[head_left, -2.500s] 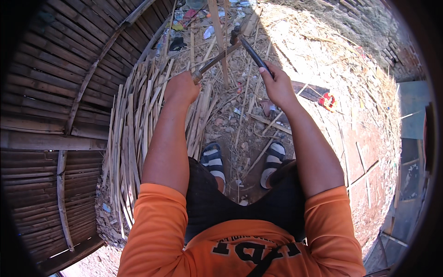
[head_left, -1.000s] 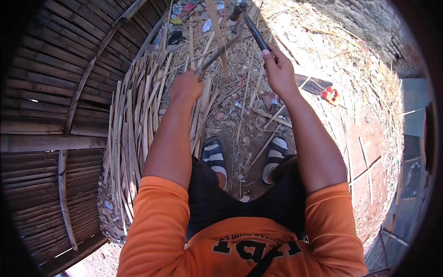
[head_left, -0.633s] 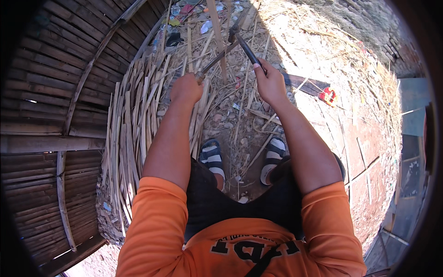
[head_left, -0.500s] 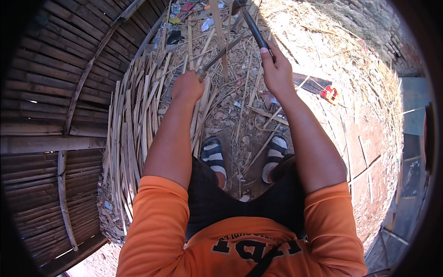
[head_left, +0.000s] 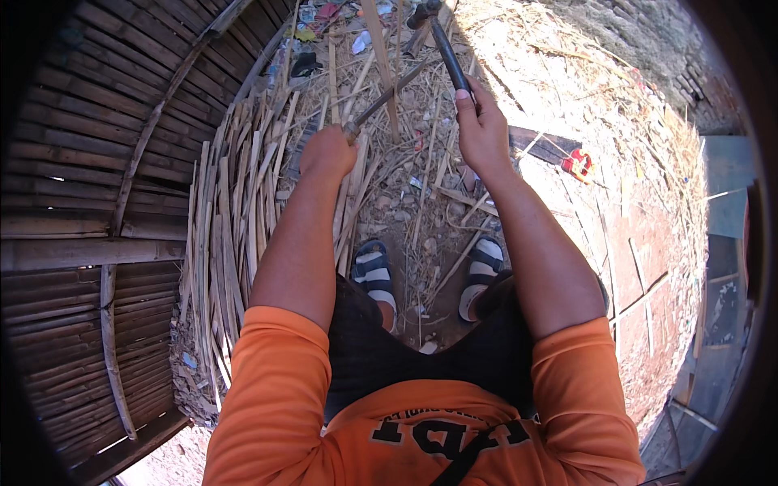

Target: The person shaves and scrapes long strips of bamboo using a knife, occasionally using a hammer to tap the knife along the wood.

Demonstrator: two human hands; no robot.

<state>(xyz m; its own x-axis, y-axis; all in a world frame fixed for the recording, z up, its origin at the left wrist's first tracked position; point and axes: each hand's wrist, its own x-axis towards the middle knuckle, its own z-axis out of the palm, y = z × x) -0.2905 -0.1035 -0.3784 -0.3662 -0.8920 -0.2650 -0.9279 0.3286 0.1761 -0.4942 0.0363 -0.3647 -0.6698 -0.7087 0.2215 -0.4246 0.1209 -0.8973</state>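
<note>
My left hand (head_left: 328, 152) is closed around the handle of a long thin blade (head_left: 389, 93). The blade slants up and to the right and meets an upright bamboo strip (head_left: 381, 57). My right hand (head_left: 482, 130) grips the dark handle of a hammer (head_left: 446, 53). The hammer is raised, and its head is at the top edge of the view, above the blade. Both arms are stretched forward over the ground in front of my sandalled feet (head_left: 377, 271).
A heap of split bamboo slats (head_left: 235, 211) lies on the left against a woven bamboo wall (head_left: 81, 162). Chips and litter cover the ground ahead. A dark board (head_left: 543, 139) and a red object (head_left: 578, 162) lie to the right. Brick paving (head_left: 648, 267) is further right.
My right hand dropped the hammer towards the blade, then lifted it again to the top of the view. My left hand stayed on the blade.
</note>
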